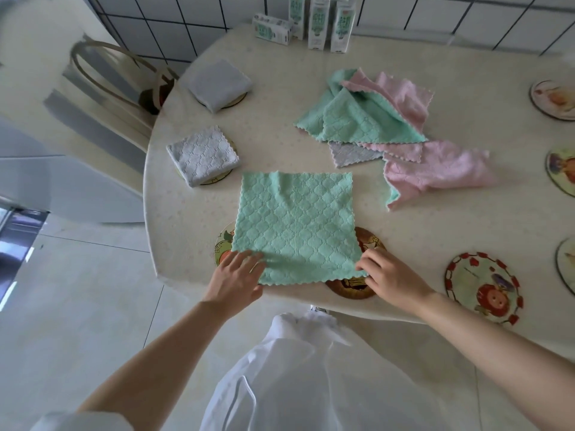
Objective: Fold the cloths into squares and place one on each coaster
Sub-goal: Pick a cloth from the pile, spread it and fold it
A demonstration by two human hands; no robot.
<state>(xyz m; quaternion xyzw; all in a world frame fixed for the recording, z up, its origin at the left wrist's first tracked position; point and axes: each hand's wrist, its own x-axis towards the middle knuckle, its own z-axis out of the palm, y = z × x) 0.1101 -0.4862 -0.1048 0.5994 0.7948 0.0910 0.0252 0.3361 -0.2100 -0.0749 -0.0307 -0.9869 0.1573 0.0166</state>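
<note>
A green cloth [292, 225] lies spread flat near the table's front edge, covering most of two coasters, one at its left [223, 244] and a brown one at its right [354, 289]. My left hand [238, 276] lies with spread fingers on the cloth's near left corner. My right hand [389, 275] pinches the near right corner. Two folded grey cloths sit on coasters at the left, one nearer [202, 158] and one farther back [216, 84]. A loose pile of green, pink and grey cloths [389, 126] lies in the middle.
Bare coasters lie along the right side, one with a red rim [483, 287] at the front right and others [552, 99] farther back. Several cartons [314, 21] stand at the table's back edge. A chair [102, 76] stands left of the round table [280, 70].
</note>
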